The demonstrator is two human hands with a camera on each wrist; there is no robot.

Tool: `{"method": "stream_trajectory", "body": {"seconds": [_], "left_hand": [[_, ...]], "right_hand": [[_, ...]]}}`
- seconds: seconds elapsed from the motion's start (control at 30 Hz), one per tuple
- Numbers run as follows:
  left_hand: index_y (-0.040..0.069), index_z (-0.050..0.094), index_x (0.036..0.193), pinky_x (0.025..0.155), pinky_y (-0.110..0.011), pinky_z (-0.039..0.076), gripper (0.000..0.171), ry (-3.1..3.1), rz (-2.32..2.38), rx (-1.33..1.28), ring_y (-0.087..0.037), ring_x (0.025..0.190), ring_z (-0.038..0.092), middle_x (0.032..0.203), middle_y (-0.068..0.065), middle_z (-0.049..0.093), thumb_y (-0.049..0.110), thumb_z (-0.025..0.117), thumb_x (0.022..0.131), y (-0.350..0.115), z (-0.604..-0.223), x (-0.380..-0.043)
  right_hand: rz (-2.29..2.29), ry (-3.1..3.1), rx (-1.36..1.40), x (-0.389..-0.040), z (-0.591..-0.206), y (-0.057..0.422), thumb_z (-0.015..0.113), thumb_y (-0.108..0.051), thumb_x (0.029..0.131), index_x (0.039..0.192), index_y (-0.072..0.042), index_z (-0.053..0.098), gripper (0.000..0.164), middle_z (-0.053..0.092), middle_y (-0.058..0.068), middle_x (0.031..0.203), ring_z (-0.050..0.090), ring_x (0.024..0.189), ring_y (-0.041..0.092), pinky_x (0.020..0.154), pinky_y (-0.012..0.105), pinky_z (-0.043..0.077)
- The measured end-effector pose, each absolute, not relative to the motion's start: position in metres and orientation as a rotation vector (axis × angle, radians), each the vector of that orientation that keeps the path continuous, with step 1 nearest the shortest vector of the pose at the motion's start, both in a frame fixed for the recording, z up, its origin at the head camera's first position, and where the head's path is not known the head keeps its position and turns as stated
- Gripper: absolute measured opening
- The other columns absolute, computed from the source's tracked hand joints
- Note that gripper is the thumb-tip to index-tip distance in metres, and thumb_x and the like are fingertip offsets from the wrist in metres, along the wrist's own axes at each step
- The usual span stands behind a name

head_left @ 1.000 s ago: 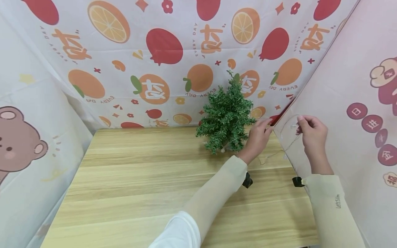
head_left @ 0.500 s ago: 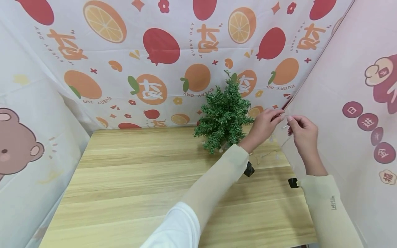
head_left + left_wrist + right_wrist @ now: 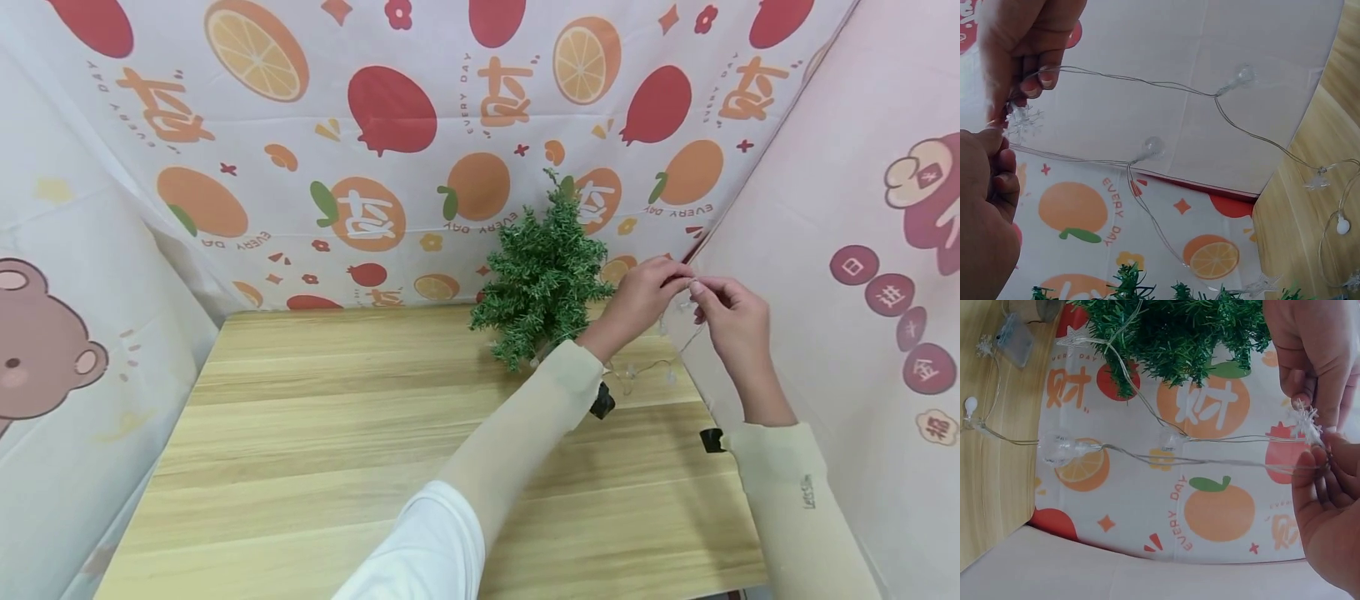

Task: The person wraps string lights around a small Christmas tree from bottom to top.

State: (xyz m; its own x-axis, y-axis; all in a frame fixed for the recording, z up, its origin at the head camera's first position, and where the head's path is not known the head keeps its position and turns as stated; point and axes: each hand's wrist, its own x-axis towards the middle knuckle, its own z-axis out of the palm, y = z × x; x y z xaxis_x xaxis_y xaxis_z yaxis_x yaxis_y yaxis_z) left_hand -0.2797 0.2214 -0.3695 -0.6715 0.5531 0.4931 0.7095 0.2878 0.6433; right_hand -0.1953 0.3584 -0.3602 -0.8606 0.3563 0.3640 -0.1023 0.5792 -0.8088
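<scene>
My left hand and right hand meet fingertip to fingertip to the right of a small green artificial Christmas tree. Both pinch the thin clear wire of a fairy-light string, held up in the air. Right at the fingertips is a clear snowflake light. From the hands two lengths of wire run off, bearing clear round bulbs. One length reaches a star-shaped light at the tree's branches; the other drops to the wooden table.
Patterned cloth hangs close behind the tree, and a pale sheet stands at the right table edge. A small translucent box lies by the tree's base. Loose wire with a white round bulb lies on the table.
My hands were apart and have come together, the left moving right and the right moving left along the wire. The tree has stayed in place; the view shifted slightly.
</scene>
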Motion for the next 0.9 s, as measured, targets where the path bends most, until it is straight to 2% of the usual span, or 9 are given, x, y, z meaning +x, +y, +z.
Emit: {"method": "stream_trajectory", "body": {"seconds": [0.1, 0.2, 0.47, 0.67, 0.9], "left_hand": [[0.019, 0.072, 0.119, 0.081, -0.009, 0.045, 0.023, -2.384, -1.353, -1.150, -0.002, 0.101, 0.060, 0.116, 0.006, 0.067, 0.027, 0.056, 0.104, 0.220, -0.370, -0.281], [0.019, 0.072, 0.118, 0.081, -0.009, 0.046, 0.023, -2.395, -1.398, -1.103, -0.002, 0.103, 0.061, 0.119, 0.006, 0.067, 0.028, 0.056, 0.105, 0.219, -0.371, -0.281], [0.022, 0.071, 0.116, 0.075, -0.011, 0.045, 0.024, -2.419, -1.465, -1.019, 0.000, 0.090, 0.058, 0.117, 0.009, 0.064, 0.032, 0.053, 0.105, 0.215, -0.372, -0.283], [0.022, 0.071, 0.117, 0.073, -0.012, 0.046, 0.025, -2.442, -1.511, -1.007, 0.001, 0.089, 0.058, 0.114, 0.010, 0.064, 0.032, 0.052, 0.106, 0.215, -0.366, -0.289], [0.018, 0.070, 0.119, 0.062, -0.017, 0.044, 0.024, -2.402, -1.515, -0.985, -0.009, 0.063, 0.052, 0.101, 0.006, 0.066, 0.030, 0.052, 0.106, 0.211, -0.349, -0.308]], "right_hand": [[1.233, -2.365, -0.182, -0.192, -0.364, 0.361, 0.066, -0.029, 0.100, 0.119, 0.003, 0.068, 0.037, 0.065, -0.019, 0.083, 0.061, 0.068, 0.002, 0.061, 0.013, 0.049], [1.223, -2.407, -0.179, -0.187, -0.368, 0.365, 0.065, -0.028, 0.100, 0.117, 0.004, 0.068, 0.036, 0.065, -0.018, 0.080, 0.062, 0.069, 0.002, 0.062, 0.013, 0.049], [1.219, -2.445, -0.228, -0.181, -0.371, 0.369, 0.064, -0.034, 0.100, 0.105, -0.008, 0.069, 0.027, 0.063, -0.019, 0.075, 0.062, 0.070, 0.002, 0.062, 0.014, 0.049], [1.265, -2.411, -0.221, -0.178, -0.373, 0.372, 0.066, -0.034, 0.099, 0.105, -0.008, 0.071, 0.027, 0.065, -0.015, 0.075, 0.062, 0.069, 0.003, 0.060, 0.016, 0.047], [1.359, -2.378, -0.228, -0.171, -0.371, 0.364, 0.068, -0.037, 0.097, 0.104, -0.006, 0.071, 0.031, 0.065, -0.011, 0.073, 0.062, 0.069, 0.004, 0.061, 0.019, 0.048]]}}
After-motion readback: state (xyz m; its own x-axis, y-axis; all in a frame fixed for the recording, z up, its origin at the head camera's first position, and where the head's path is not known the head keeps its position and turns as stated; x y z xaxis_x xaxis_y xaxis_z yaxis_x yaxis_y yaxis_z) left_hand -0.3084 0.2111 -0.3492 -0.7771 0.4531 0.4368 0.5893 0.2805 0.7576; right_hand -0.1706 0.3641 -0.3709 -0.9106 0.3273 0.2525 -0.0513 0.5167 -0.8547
